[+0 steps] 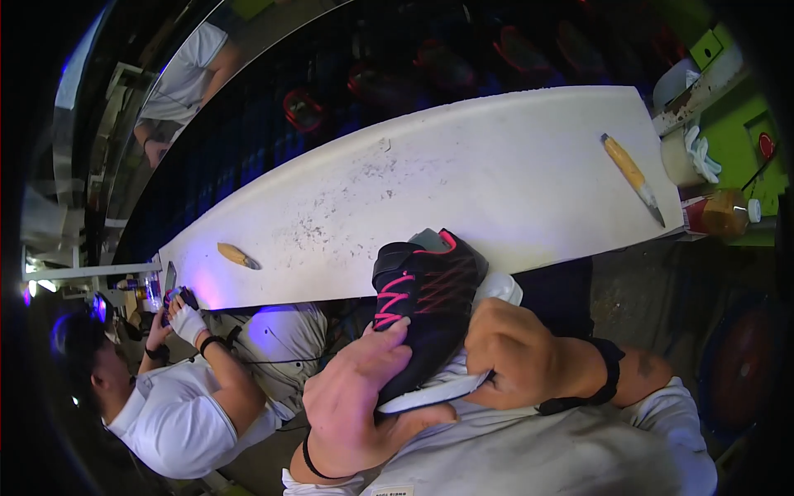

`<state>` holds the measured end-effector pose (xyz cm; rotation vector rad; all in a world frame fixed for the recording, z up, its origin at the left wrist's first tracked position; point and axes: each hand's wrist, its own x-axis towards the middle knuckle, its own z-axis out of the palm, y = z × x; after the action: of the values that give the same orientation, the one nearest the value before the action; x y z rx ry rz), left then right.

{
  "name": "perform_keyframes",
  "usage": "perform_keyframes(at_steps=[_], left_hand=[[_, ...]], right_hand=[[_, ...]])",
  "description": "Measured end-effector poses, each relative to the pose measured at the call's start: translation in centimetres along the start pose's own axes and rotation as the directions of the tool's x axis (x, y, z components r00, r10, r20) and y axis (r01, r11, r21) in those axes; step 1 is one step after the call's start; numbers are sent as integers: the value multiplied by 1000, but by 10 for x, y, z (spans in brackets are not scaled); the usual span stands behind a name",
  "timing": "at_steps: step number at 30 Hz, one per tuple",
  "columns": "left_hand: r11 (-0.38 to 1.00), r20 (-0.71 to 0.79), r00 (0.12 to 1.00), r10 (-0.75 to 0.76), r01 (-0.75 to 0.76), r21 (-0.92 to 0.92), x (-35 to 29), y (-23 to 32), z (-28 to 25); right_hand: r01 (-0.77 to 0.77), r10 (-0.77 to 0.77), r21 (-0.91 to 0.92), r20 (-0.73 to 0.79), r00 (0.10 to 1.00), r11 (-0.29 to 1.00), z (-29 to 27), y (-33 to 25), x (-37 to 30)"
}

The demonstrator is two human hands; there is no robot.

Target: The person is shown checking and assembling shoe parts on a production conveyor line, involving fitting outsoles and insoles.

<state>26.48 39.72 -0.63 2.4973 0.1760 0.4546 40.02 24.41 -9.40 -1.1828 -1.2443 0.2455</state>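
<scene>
Shoe, worktop near edge: L hand gripping toe; R hand curled, hold unclear. Prob. sole work; next: steady toe.

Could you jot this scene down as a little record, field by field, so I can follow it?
Main item: black shoe with pink laces
Left hand: holding the shoe, fingers on its upper
Right hand: curled beside the shoe; anything inside its grip is hidden
Between the hands: white curved piece along the shoe's lower edge
Bench: white, scattered with dark specks
Bench, right end: wooden-handled tool
Bench, left end: smaller tool
Nearby: co-worker in a white shirt
</scene>
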Motion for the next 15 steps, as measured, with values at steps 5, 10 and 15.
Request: perform_keyframes(at_steps=[5,10,15], left_hand=[[987,20,987,159,-159,17,4,-17,-6],[990,-3,992,129,-129,-62,-10,-53,-16],[796,185,953,-240,303,-524,-25,-94,-32]], right_hand=[[-47,48,-106,2,999,993,-1,11,6],[-153,175,-187,108,979,970,-2,32,21],[-185,263,-339,200,944,922,16,51,38]])
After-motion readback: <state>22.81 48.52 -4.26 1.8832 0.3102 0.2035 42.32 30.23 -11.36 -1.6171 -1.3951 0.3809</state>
